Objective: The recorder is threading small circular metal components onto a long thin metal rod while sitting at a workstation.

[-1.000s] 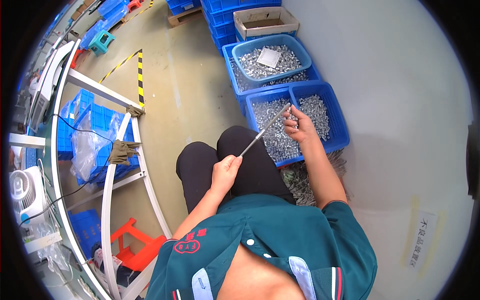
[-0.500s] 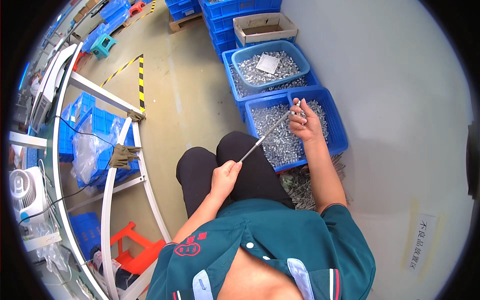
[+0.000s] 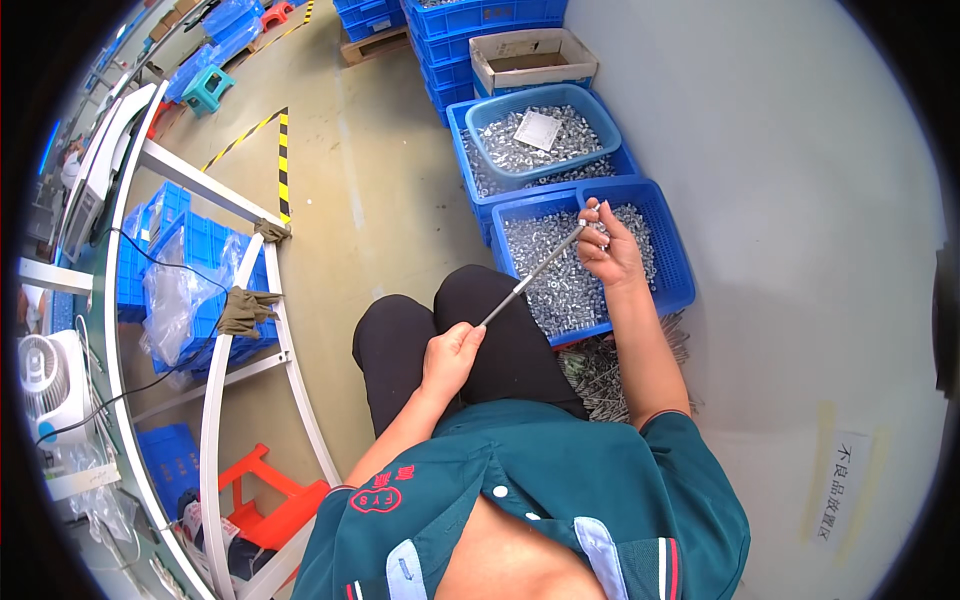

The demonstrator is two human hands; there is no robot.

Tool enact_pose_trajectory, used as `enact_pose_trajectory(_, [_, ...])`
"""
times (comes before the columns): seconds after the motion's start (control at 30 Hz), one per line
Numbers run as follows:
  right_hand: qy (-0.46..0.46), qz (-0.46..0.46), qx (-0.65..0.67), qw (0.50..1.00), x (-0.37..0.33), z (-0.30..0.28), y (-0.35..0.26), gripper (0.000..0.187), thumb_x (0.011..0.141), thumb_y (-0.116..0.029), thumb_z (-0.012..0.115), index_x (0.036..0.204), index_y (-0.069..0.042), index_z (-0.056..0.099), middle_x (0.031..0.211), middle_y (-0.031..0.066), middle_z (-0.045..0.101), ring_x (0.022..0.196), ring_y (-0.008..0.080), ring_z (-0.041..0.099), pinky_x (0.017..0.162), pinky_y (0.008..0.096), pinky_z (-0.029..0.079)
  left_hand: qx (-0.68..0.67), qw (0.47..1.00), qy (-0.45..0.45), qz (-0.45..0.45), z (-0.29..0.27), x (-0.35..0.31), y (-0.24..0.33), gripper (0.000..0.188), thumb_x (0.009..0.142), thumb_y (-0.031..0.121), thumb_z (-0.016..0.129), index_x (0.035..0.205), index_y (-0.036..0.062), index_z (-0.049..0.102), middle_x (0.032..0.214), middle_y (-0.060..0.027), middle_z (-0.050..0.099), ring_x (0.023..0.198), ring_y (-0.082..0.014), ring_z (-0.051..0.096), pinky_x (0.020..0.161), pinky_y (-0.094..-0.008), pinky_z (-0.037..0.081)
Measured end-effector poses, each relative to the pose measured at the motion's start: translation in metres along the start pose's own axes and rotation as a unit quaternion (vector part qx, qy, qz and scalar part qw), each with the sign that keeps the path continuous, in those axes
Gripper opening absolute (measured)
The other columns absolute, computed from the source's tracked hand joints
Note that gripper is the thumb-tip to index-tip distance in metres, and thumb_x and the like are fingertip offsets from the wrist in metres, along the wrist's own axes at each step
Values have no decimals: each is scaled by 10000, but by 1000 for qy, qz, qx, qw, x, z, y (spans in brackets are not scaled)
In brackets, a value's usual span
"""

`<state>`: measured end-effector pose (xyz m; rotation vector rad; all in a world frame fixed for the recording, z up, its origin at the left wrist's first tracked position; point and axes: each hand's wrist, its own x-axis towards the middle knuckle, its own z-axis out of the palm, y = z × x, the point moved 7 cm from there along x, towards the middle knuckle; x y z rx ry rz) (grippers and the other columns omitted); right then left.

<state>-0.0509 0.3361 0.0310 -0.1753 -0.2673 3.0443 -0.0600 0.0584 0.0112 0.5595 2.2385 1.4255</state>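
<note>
A thin grey metal rod (image 3: 540, 268) slants up and to the right from my left hand (image 3: 450, 362), whose fingers are closed around its near end. A lighter band shows partway along the rod. At the far tip my right hand (image 3: 614, 255) has its fingers curled, pinching a small silver metal fitting (image 3: 595, 208); another small silver piece sits at the rod's tip, against those fingers. Below my right hand is a blue basket (image 3: 684, 270) holding loose silver fittings (image 3: 560, 300), which fill its visible inside.
Beyond it, a light-blue basin (image 3: 568, 92) of similar fittings, with a white card (image 3: 538, 130) on them, rests in another blue crate. Thin metal rods (image 3: 605, 385) lie beneath the near basket. A wall (image 3: 780, 250) stands right; a white frame (image 3: 215, 420) and red stool (image 3: 265, 500) stand left.
My right fingers have shifted slightly around the small fitting at the rod's tip. My left hand and the rod have barely moved.
</note>
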Motion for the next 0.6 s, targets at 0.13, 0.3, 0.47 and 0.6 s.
enact_pose_trajectory(0.13, [-2, -6, 1, 1000, 0, 0, 2, 157, 934, -218, 488, 1009, -83, 520, 822, 8, 505, 534, 54, 402, 403, 175, 284, 1, 1000, 1, -3, 0, 0, -1, 325, 889, 219, 568, 659, 9, 472, 544, 7, 334, 546, -53, 311, 464, -257, 302])
enact_pose_trajectory(0.3, [12, -65, -4, 998, 1, 2, 10, 151, 923, -210, 513, 1004, -83, 525, 824, 12, 508, 555, 69, 417, 415, 182, 300, -4, 1000, 14, -8, 1, 1, -2, 326, 889, 223, 565, 660, 9, 476, 541, 5, 336, 546, -54, 317, 465, -261, 307])
enact_pose_trajectory(0.47, [26, -134, -89, 987, 1, 8, 7, 171, 914, -211, 529, 1021, -79, 513, 806, 11, 501, 543, 72, 423, 420, 185, 316, -3, 1000, 13, -18, 0, 1, 0, 325, 887, 222, 563, 658, 9, 475, 540, 5, 335, 541, -54, 317, 462, -265, 306])
enact_pose_trajectory(0.6, [36, -134, -93, 986, 1, 7, 7, 187, 914, -218, 530, 1036, -78, 505, 800, 11, 498, 532, 73, 420, 418, 190, 319, 21, 1000, 21, -7, -1, 1, -1, 343, 883, 256, 558, 657, 11, 476, 534, -77, 376, 489, -151, 361, 460, -321, 329])
